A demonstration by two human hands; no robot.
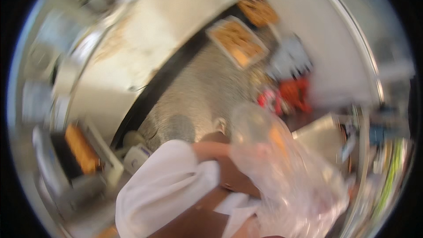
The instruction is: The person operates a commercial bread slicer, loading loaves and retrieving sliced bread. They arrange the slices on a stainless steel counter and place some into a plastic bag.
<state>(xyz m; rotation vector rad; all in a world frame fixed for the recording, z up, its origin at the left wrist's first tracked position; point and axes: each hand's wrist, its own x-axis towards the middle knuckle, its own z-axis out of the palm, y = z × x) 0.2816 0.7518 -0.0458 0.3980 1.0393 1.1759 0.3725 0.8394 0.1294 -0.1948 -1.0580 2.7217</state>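
Note:
A large clear plastic bag (290,178), crumpled and blurred by motion, is at the lower right, close in front of my body. From the white sleeve (158,185) my left forearm runs right to the bag. My left hand (262,150) shows only as a pinkish shape through the plastic, beside an orange patch; its fingers cannot be made out. My other forearm enters at the bottom edge and passes behind or into the bag. A faint pinkish patch at the bag's lower right may be my right hand (322,200). What either hand grips is hidden by plastic and blur.
On the speckled floor (205,82) stand a pale tray of orange-brown food pieces (238,41), a second container with similar pieces (257,10), a grey-white crate (290,58) and red items (294,94). A cream cabinet front (145,39) with a dark base runs along the left.

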